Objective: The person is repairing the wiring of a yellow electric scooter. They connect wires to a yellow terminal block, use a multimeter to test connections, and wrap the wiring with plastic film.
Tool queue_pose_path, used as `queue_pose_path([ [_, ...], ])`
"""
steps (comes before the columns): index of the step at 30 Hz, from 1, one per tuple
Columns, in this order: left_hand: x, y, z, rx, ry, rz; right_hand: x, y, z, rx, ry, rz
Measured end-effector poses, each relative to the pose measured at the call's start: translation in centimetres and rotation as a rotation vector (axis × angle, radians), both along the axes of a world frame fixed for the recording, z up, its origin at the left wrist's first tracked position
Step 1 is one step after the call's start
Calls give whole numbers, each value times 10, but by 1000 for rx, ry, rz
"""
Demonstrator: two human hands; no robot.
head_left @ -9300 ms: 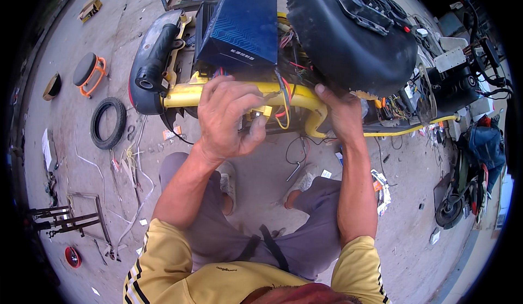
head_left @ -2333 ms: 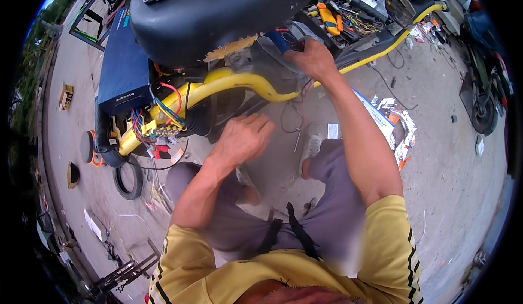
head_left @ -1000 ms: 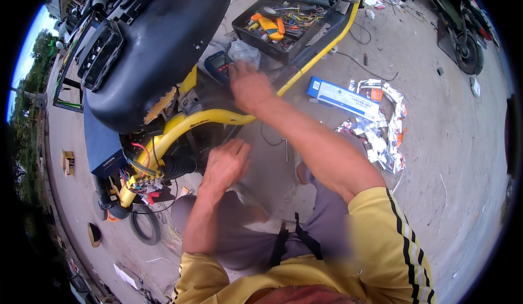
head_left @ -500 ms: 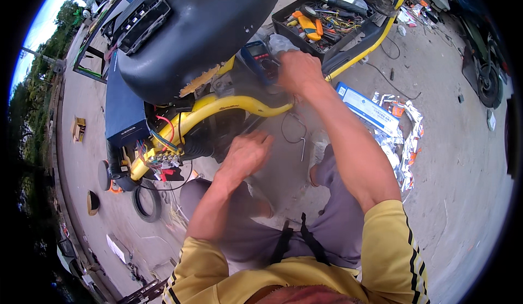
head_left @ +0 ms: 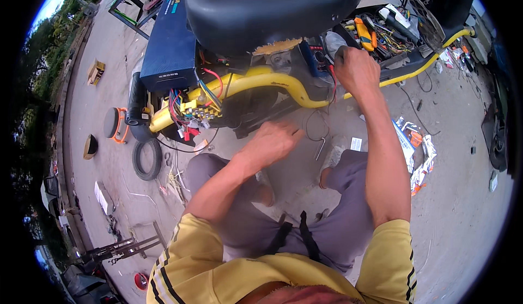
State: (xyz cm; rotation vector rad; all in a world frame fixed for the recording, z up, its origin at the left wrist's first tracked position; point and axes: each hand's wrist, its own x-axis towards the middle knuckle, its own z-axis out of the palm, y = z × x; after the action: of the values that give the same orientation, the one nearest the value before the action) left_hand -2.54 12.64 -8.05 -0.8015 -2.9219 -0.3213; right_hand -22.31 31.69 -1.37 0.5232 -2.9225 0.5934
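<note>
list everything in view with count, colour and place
large rounded seat: 1, black, top centre
tall cardboard box: 1, blue, left of seat
curved tubular metal rail: 1, yellow, below seat
bundled wires: several, mixed colours, rail's left end
rectangular meter: 1, dark blue, below seat's right end
chunky handheld tool: 1, orange-yellow, upper right
round rubber tyre: 1, black, left
round stool: 1, black-orange, left
small cardboard carton: 1, yellow, upper left
L-shaped metal rod: 1, silver, below rail
crumpled foil: count unclear, silver, right
smaller scraps: many, mixed, scattered
striped sleeves: 2, yellow-black, lower edge
left grip: 1, bare, below rail
right grip: 1, bare, beside meter
</note>
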Motion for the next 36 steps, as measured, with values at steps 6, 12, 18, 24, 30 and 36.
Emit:
queue_pose_path([
  [6, 8, -3, 7, 40, 51, -35, 14, -7, 7, 44, -15, 37],
  [12, 14, -1, 9, 69, 87, -4, 33, -8, 16, -38, -17, 86],
  [18, 11, 7, 19, 45, 105, -2, 48, -12, 12, -97, 38, 101],
  [24, 11, 9, 24, 117, 146, 2, 65, -22, 20, -135, 34, 136],
  [30, 19, 4, 27, 60, 101, -2, 67, -22, 16, -170, 75, 181],
  [36, 32, 1, 25, 20, 78, 34, 79, -28, 19, -157, 78, 176],
])
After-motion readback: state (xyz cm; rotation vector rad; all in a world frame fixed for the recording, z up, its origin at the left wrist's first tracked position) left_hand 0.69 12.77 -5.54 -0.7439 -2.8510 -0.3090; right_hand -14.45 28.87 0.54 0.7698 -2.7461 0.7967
